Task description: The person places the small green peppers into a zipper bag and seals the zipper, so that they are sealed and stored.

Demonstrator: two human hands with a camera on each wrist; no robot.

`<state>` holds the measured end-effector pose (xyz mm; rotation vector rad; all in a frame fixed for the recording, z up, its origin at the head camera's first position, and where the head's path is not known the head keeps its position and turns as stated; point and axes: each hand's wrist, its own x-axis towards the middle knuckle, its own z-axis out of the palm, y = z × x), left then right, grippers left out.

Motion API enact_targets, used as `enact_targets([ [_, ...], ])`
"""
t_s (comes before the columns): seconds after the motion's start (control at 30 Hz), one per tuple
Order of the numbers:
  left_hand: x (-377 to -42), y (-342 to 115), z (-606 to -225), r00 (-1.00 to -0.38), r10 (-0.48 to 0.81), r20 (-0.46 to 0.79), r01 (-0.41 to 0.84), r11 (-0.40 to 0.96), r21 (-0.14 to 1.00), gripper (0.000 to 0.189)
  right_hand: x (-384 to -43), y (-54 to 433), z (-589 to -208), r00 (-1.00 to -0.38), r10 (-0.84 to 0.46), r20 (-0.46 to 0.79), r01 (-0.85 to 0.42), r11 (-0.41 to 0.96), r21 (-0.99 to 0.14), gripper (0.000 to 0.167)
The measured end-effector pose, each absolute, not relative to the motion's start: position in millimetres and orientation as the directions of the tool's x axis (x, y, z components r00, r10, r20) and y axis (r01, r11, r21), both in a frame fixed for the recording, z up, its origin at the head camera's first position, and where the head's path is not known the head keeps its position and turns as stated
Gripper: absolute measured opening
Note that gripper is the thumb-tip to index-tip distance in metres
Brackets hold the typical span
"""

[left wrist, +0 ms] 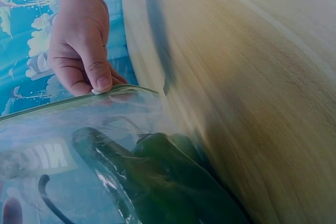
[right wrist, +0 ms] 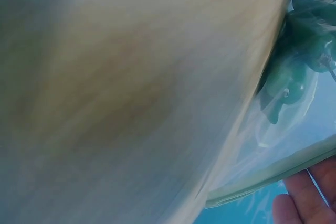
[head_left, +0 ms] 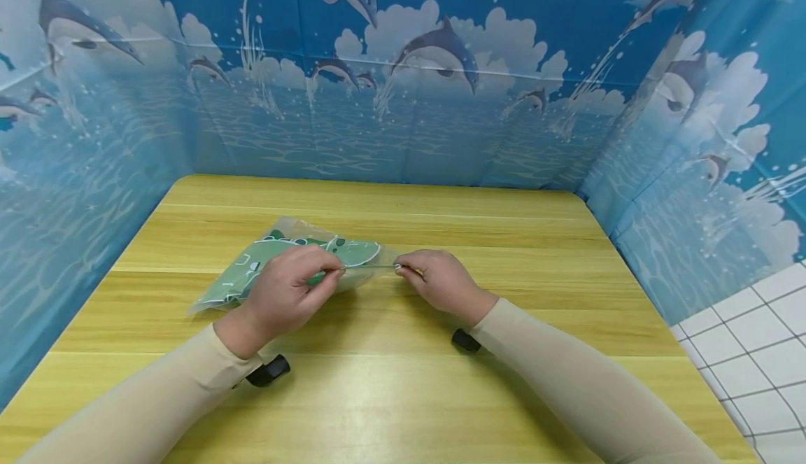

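Note:
A clear zip bag [head_left: 233, 278] with green and white print lies slanted on the table, its sealing edge lifted between both hands. Dark green things [left wrist: 157, 174], long and rounded, show through the plastic; their kind is unclear. My left hand [head_left: 286, 292] pinches the bag's edge between thumb and index finger. To its right, my right hand [head_left: 443, 283] pinches the far end of the same edge, at a small white zip slider [left wrist: 96, 92]. Between the two hands the edge runs taut and straight. In the right wrist view, fingers [right wrist: 307, 198] show beside the green-rimmed edge.
The yellow wood-grain table [head_left: 403, 394] spreads around the bag. A blue dolphin-print curtain [head_left: 403, 114] hangs behind it and along both sides. White floor tiles [head_left: 755, 352] show at the right. Black wrist devices [head_left: 269, 371] sit under both cuffs.

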<state>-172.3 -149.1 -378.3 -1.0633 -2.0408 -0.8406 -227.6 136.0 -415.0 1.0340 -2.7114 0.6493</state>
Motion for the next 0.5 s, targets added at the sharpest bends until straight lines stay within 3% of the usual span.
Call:
enact_targets([
  [0.5,-173.3,-149.6,-377.1,-0.421,0.413,0.807,0.865,0.451,0.221,0.014,-228.9,137.6,-416.2,-0.761,-0.582,0.286,-0.648,0.68,-0.343,0.017],
])
